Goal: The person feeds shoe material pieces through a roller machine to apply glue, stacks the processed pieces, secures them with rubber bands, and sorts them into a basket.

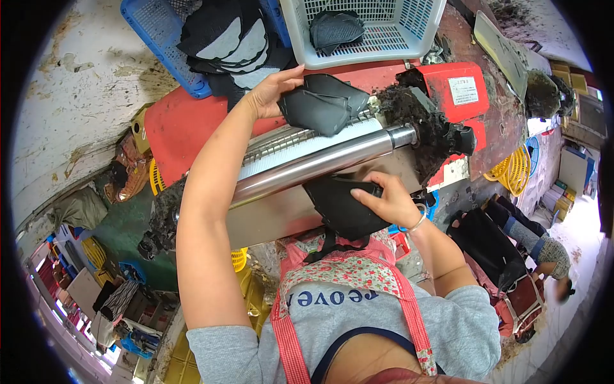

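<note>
My left hand point(274, 94) reaches over the machine and grips a few dark leather-like cut pieces point(320, 105) at their left end, fingers partly hidden behind them. These pieces overlap above the white brush-like strip point(307, 152) behind the steel roller point(313, 168). On the near side of the roller, my right hand point(389, 200) is closed on black cut pieces point(342, 208), thumb on top. They hang over the metal plate point(275, 221) close to my apron point(348, 272). How many pieces each hand holds, I cannot tell.
A blue basket point(150, 38) heaped with black and grey cut pieces point(240, 48) stands back left. Beside it, a white basket point(297, 38) holds a few dark pieces point(336, 31). Black grime coats the red machine's right end point(416, 115). Another person point(543, 249) is at far right.
</note>
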Available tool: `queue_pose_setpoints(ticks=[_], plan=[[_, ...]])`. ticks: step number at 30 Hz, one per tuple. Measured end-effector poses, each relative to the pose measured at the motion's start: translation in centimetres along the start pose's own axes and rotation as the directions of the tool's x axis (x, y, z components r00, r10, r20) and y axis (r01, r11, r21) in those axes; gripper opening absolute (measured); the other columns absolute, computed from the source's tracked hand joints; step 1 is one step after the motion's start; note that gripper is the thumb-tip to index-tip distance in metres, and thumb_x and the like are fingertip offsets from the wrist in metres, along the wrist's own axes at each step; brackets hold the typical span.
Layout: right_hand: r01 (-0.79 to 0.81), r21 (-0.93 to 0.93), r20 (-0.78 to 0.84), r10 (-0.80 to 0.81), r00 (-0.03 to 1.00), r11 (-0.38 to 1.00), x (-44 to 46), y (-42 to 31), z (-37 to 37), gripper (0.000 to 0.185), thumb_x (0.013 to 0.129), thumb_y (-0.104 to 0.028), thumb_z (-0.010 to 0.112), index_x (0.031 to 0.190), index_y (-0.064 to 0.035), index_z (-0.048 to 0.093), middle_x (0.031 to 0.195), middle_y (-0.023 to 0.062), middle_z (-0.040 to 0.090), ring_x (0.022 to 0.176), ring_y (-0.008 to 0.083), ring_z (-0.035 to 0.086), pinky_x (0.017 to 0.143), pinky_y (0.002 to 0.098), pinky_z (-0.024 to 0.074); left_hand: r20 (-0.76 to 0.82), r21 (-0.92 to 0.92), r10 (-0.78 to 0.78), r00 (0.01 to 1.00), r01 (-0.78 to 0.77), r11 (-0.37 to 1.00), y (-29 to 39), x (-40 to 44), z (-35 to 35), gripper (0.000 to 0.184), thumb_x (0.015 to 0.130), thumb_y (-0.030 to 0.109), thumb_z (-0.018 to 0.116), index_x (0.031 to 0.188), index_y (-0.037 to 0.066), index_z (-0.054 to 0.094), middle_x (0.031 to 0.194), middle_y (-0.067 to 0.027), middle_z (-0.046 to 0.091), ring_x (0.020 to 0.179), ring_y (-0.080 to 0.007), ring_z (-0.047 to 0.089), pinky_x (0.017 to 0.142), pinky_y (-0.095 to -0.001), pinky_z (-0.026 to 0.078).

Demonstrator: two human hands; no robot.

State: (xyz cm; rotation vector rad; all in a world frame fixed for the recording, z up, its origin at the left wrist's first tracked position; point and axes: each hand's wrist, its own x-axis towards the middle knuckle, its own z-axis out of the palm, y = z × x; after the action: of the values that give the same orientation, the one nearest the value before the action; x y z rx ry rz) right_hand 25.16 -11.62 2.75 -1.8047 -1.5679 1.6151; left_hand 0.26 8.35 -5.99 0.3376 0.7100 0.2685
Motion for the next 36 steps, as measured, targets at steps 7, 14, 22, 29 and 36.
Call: queue_pose_setpoints(ticks=[7, 14, 22, 29, 36], plan=[[0.185, 0.005, -0.097, -0.183, 0.978, 0.983, -0.4, 0.0, 0.3, 0.031, 0.08, -0.028, 0.069, 0.077, 0.0019, 0.063, 0.06, 0.0142, 0.059, 0.057, 0.0242, 0.061, 0.057, 0.0339, 0.0461, -0.086, -0.01, 0.021, 0.996, -0.022, 1.0, 0.1, -0.1, 0.3, 0.071, 0.083, 0.05, 0.059, 0.118, -0.01, 0.048, 0.108, -0.0171, 0.059, 0.095, -0.0196, 0.062, 0.09, -0.0304, 0.048], [0.048, -0.059, -0.079, -0.053, 0.995, 0.997, 0.0, -0.8, 0.2, 0.033, 0.078, -0.03, 0.071, 0.087, 0.0015, 0.064, 0.072, 0.0178, 0.064, 0.061, 0.0277, 0.061, 0.059, 0.0358, 0.047, -0.06, -0.029, 0.008, 0.998, -0.01, 1.0, 0.0, 0.5, -0.2, 0.07, 0.082, 0.05, 0.06, 0.117, -0.01, 0.049, 0.106, -0.0165, 0.059, 0.091, -0.0183, 0.063, 0.087, -0.0294, 0.05], [-0.069, 0.029, -0.095, 0.072, 0.993, 0.997, 0.3, -0.4, 0.9, 0.032, 0.079, -0.027, 0.071, 0.084, 0.0028, 0.062, 0.077, 0.0182, 0.064, 0.069, 0.0203, 0.062, 0.061, 0.0324, 0.046, -0.138, -0.003, 0.008, 0.99, -0.009, 1.0, 0.3, 0.4, 0.4, 0.069, 0.08, 0.05, 0.063, 0.114, -0.009, 0.052, 0.101, -0.0157, 0.062, 0.088, -0.0185, 0.064, 0.084, -0.0293, 0.051], [0.089, -0.006, -0.103, -0.09, 0.991, 0.996, -0.6, 0.9, 1.1, 0.032, 0.079, -0.026, 0.071, 0.088, 0.002, 0.061, 0.065, 0.0135, 0.061, 0.055, 0.02, 0.058, 0.055, 0.0323, 0.0451, -0.134, 0.01, -0.012, 0.991, 0.013, 1.0, 0.7, 0.3, 0.3, 0.069, 0.079, 0.049, 0.064, 0.113, -0.009, 0.052, 0.101, -0.0146, 0.062, 0.085, -0.0184, 0.064, 0.082, -0.0301, 0.052], [0.11, 0.047, -0.013, -0.11, 0.994, 0.993, -1.2, -0.6, 0.2, 0.03, 0.081, -0.026, 0.069, 0.08, 0.0036, 0.063, 0.065, 0.0144, 0.064, 0.059, 0.0198, 0.063, 0.055, 0.0327, 0.0476, -0.187, 0.034, 0.01, 0.982, -0.003, 0.999, 0.8, 0.1, 0.5, 0.07, 0.079, 0.051, 0.063, 0.114, -0.009, 0.052, 0.098, -0.0144, 0.063, 0.086, -0.018, 0.064, 0.082, -0.0302, 0.052]])
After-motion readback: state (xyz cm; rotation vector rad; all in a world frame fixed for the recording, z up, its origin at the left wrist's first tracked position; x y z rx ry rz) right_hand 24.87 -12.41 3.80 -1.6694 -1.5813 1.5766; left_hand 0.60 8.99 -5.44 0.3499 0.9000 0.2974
